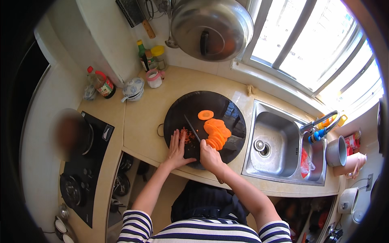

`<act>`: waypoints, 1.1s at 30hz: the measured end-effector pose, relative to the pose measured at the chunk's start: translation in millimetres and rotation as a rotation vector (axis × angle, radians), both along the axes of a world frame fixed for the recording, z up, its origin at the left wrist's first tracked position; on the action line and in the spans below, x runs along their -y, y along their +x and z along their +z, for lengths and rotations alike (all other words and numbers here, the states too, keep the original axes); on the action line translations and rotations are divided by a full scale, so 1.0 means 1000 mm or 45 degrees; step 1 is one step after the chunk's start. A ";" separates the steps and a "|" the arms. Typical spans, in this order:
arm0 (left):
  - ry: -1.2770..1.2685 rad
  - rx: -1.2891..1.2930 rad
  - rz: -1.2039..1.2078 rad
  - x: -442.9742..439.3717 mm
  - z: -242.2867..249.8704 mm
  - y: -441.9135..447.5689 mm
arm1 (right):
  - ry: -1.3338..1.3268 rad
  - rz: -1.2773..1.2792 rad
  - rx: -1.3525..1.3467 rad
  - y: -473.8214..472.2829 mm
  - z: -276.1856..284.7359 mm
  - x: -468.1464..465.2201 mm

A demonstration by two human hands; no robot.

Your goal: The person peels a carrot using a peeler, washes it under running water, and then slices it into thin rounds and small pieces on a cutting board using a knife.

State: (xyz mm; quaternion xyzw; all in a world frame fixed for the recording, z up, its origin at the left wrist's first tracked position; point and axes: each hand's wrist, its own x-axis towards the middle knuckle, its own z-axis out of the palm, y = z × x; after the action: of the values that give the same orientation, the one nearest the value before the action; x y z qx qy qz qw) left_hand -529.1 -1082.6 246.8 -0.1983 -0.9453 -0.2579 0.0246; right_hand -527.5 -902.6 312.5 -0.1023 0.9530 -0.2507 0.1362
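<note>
A round black cutting board (176, 112) lies on the counter before me. My right hand (211, 156) grips a kitchen knife (192, 129); its blade is seen nearly edge-on and points away from me. Flat on the board's near left part rests my left hand (177, 152), thumb spread toward the right hand. Finely chopped red bits (189, 135) lie between the left fingertips and the blade. To the right of the knife is an overlapping pile of orange carrot slices (217, 132). One carrot slice (205, 115) sits apart, farther back.
A double steel sink (276, 142) with a faucet (316, 121) is to the right. Bottles, a lidded bowl (133, 88) and a pink-rimmed jar (154, 79) stand at the back left. A black cooktop (82, 176) is left. A large metal lid (212, 30) hangs behind the board.
</note>
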 end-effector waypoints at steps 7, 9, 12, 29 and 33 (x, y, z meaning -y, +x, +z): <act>-0.143 -0.125 -0.103 0.002 -0.004 -0.024 | -0.263 -0.168 -0.094 0.006 0.002 -0.017; -0.083 -0.212 0.029 0.002 -0.025 -0.036 | -0.455 -0.223 -0.116 0.007 -0.004 -0.023; 0.201 -0.281 0.199 -0.001 -0.040 -0.045 | -0.648 -0.277 -0.047 0.008 -0.003 -0.031; 0.037 -0.624 -0.628 -0.004 -0.021 -0.090 | -0.861 -0.577 0.019 0.034 0.040 -0.061; 0.101 -0.690 -0.412 0.016 -0.024 -0.116 | -0.822 -0.598 0.022 0.042 0.042 -0.068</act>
State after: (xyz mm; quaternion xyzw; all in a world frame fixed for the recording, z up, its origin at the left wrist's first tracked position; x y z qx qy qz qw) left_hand -645.2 -1098.3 222.5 -0.4065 -0.8497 -0.2329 0.2419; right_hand -485.5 -834.1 354.0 0.0828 0.8214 -0.5626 0.0439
